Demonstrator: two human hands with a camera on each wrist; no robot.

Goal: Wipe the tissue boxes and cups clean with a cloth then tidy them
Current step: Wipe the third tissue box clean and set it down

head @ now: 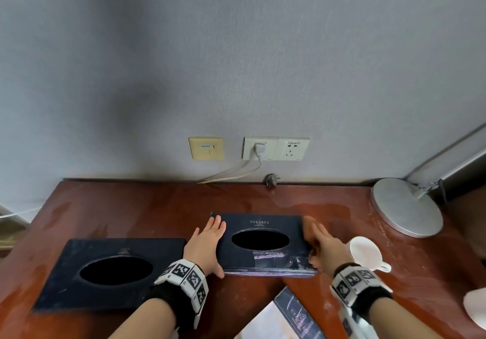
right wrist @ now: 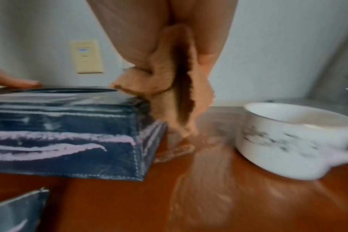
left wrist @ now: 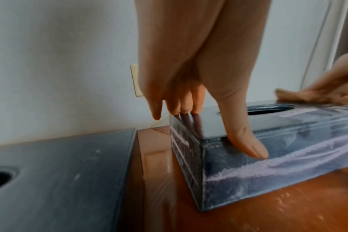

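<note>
Desk (head: 157, 207): red-brown wood, smeared with pale residue; carrying everything below.
Left box (head: 110, 267): dark blue tissue box, oval slot up, sitting at the near left, untouched.
Middle box (head: 263, 244): same kind, standing mid-desk just right of the left box, white streaks showing on its front face (right wrist: 66, 141); judged light and stiff with a glossy, slick skin, likely to be sliding under a wipe unless braced at its ends.
Lamp base (head: 405, 207): grey disc, resting at the far right.
Cup (head: 365, 254): white, with handle, standing just right of the middle box; judged fragile, best taken round the body.
Left hand (head: 207, 244): fingers straight, lying flat across the box's left end, thumb (left wrist: 246, 141) pressing the front face; bracing.
Right hand (head: 323, 244): gripping a tan cloth (right wrist: 175, 75), soft and bunched, pressing it against the box's right end.
</note>
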